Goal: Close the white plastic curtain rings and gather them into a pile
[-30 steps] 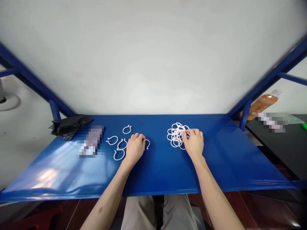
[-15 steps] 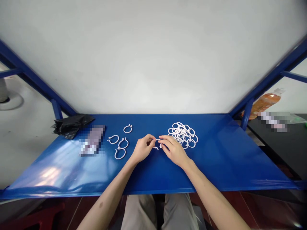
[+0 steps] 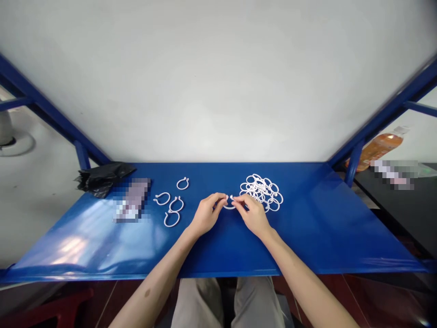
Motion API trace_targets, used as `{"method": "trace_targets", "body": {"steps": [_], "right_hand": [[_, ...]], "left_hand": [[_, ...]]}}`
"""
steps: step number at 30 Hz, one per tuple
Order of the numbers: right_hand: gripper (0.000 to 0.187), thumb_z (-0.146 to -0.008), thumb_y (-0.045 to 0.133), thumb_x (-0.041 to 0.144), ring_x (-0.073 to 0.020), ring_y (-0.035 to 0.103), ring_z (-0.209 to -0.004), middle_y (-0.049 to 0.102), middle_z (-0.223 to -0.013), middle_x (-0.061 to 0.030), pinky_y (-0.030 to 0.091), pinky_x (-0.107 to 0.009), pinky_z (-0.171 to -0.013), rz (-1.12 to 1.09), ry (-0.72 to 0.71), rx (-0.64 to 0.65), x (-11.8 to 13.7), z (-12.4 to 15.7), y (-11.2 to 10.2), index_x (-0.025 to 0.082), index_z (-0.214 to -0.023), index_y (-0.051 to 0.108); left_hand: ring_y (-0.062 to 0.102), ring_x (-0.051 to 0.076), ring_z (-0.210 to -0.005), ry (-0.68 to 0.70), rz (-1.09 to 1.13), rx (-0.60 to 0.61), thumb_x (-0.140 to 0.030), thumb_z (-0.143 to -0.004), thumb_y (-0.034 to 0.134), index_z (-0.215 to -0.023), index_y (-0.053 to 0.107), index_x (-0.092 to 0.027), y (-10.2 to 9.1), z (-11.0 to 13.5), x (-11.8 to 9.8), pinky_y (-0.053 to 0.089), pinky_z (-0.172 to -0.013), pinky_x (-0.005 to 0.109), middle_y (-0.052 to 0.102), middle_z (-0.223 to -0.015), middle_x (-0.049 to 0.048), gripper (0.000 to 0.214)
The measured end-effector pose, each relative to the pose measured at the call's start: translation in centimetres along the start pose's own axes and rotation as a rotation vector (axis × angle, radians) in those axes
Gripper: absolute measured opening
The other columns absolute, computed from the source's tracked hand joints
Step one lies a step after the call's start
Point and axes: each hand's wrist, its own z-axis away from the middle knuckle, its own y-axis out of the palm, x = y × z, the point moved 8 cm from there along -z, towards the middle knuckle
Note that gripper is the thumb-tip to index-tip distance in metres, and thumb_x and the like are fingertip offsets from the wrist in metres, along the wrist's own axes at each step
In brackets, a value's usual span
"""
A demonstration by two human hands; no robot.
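My left hand point(image 3: 206, 212) and my right hand point(image 3: 251, 214) meet above the middle of the blue table point(image 3: 321, 228). Together they pinch one white plastic ring point(image 3: 229, 203), each hand on one of its two ends, with a small gap at the top. A heap of white rings point(image 3: 262, 191) lies just right of my right hand. Several single white rings point(image 3: 172, 205) lie apart on the table left of my left hand.
A crumpled black bag point(image 3: 102, 177) sits at the table's back left, with a blurred flat packet point(image 3: 131, 200) beside it. An orange bottle point(image 3: 378, 146) lies beyond the blue frame post at the right. A white wall backs the table.
My right hand left the heap and came to the middle. My left hand moved right from the single rings. Both now grip one ring, its ends drawn closer together.
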Motion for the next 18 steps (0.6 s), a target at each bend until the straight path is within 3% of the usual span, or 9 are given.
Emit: {"method": "trace_targets", "body": {"steps": [6, 13, 16, 18], "right_hand": [[0.014, -0.101, 0.055, 0.025, -0.0171, 0.066, -0.078, 0.068, -0.085, -0.0028, 0.055, -0.031, -0.073, -0.034, -0.034, 0.067, 0.6, 0.2, 0.6, 0.023, -0.091, 0.065], [0.021, -0.103, 0.049, 0.025, -0.0179, 0.064, -0.076, 0.065, -0.081, -0.0033, 0.054, -0.032, -0.072, 0.048, -0.102, 0.153, 1.1, 0.8, 1.4, 0.023, -0.088, 0.064], [0.012, -0.101, 0.055, 0.029, -0.0179, 0.066, -0.074, 0.068, -0.082, -0.0023, 0.056, -0.032, -0.070, 0.046, -0.005, 0.127, 0.2, 0.8, 1.3, 0.023, -0.093, 0.063], [0.013, -0.099, 0.059, 0.032, -0.0174, 0.068, -0.074, 0.070, -0.091, -0.0033, 0.058, -0.032, -0.068, 0.021, 0.076, 0.102, -0.4, 0.6, 1.1, 0.023, -0.109, 0.062]], "left_hand": [[0.065, 0.013, -0.076, 0.020, 0.044, 0.074, -0.029, -0.103, 0.042, -0.099, 0.060, -0.023, 1.1, 0.4, -0.4, 0.050, -0.074, 0.024, 0.070, -0.084, -0.0006, 0.020], [0.065, 0.016, -0.083, 0.061, -0.096, 0.120, -0.020, -0.101, 0.039, -0.097, 0.061, -0.024, 1.9, 1.0, 0.1, 0.049, -0.079, 0.028, 0.071, -0.087, 0.0006, 0.022], [0.064, 0.017, -0.088, 0.103, -0.078, 0.077, -0.024, -0.103, 0.038, -0.101, 0.063, -0.023, 1.5, 0.5, -0.4, 0.050, -0.082, 0.029, 0.070, -0.093, 0.0034, 0.024], [0.063, 0.017, -0.091, 0.135, -0.076, 0.030, -0.026, -0.104, 0.039, -0.101, 0.064, -0.022, 1.0, 0.1, -0.7, 0.050, -0.083, 0.030, 0.069, -0.096, 0.0049, 0.026]]}}
